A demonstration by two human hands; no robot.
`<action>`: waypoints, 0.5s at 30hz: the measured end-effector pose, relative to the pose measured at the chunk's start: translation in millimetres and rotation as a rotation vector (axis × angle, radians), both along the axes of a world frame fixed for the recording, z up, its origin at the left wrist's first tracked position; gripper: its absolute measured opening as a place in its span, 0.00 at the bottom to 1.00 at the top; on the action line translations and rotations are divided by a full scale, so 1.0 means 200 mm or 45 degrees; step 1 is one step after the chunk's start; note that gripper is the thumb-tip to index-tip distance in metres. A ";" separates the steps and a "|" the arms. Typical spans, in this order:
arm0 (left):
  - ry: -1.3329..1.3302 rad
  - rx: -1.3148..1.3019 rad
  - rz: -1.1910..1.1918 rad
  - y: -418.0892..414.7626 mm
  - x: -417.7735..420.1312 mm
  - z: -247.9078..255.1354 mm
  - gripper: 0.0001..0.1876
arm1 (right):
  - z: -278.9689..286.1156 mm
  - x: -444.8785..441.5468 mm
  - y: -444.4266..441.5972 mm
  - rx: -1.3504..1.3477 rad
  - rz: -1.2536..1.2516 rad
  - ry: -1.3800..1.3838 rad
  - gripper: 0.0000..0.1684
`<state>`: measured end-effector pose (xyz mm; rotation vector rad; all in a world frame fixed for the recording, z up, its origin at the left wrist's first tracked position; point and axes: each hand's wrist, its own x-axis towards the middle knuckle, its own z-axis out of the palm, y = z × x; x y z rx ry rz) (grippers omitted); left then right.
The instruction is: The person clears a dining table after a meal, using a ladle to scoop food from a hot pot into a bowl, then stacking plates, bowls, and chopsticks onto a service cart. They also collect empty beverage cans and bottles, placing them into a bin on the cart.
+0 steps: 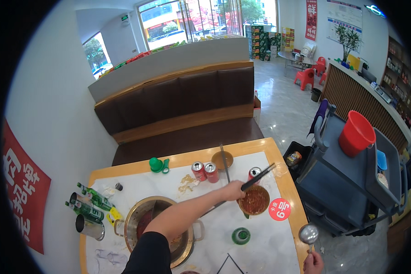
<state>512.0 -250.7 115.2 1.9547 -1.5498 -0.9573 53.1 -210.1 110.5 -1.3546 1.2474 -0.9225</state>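
My left hand (233, 190) reaches across the table, closed around dark chopsticks (258, 176) whose thick ends point to the far right. It is at the edge of a brown bowl (254, 200) with red oily sauce; whether it touches the bowl cannot be told. My right hand (313, 263), at the table's lower right edge, grips a metal ladle (309, 234) with its bowl end up. Beneath my left forearm is a divided metal hot pot (128, 219) with reddish broth, partly hidden by the arm. A brown bowl (228, 160) stands farther back, with a chopstick (224, 162) across it.
Red cans (211, 173) stand near food scraps (187, 183). Green bottles (96, 198) lie at left by metal cups (90, 227); a green bottle (241, 236) stands front right. Two chopsticks (236, 263) form a V. A grey cart (332, 171) holds a red bucket (356, 133).
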 end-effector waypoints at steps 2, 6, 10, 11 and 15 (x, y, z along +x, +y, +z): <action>-0.046 -0.040 0.097 0.09 0.03 0.24 0.13 | 0.18 0.08 0.00 0.081 -0.017 -0.113 0.13; 0.091 -0.057 0.363 0.44 0.08 0.55 0.14 | 0.55 0.40 0.19 0.135 0.006 -0.237 0.10; 0.259 0.044 0.675 1.02 0.14 0.69 0.11 | 0.76 0.78 0.39 0.335 0.346 -0.127 0.13; 0.292 0.047 0.756 1.16 0.14 0.69 0.10 | 0.78 0.90 0.45 0.363 0.430 -0.080 0.14; 0.483 0.063 0.998 1.63 0.09 0.68 0.06 | 0.59 1.33 0.69 0.548 0.687 -0.214 0.18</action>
